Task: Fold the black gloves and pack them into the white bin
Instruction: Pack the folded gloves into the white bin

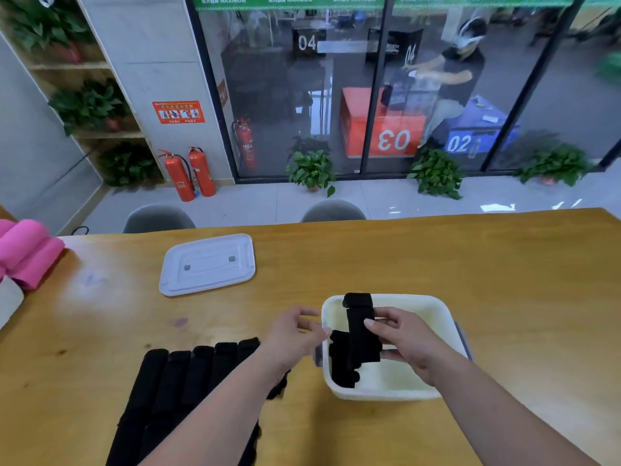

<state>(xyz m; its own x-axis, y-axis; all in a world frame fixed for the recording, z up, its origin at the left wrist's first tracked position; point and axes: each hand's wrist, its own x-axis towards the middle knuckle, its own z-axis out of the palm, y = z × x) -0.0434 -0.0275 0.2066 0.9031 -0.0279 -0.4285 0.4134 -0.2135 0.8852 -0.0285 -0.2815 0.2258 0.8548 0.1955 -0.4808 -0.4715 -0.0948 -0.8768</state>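
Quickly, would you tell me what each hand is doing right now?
Left hand: open, holding nothing.
Right hand: closed on a black glove over the white bin.

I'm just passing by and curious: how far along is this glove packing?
It's early. The white bin is open, its lid lying aside on the table. The right hand holds a folded black glove over the bin; dark fabric below it seems to reach the bin's floor. The left hand hovers open beside it. A row of black gloves waits on the table.
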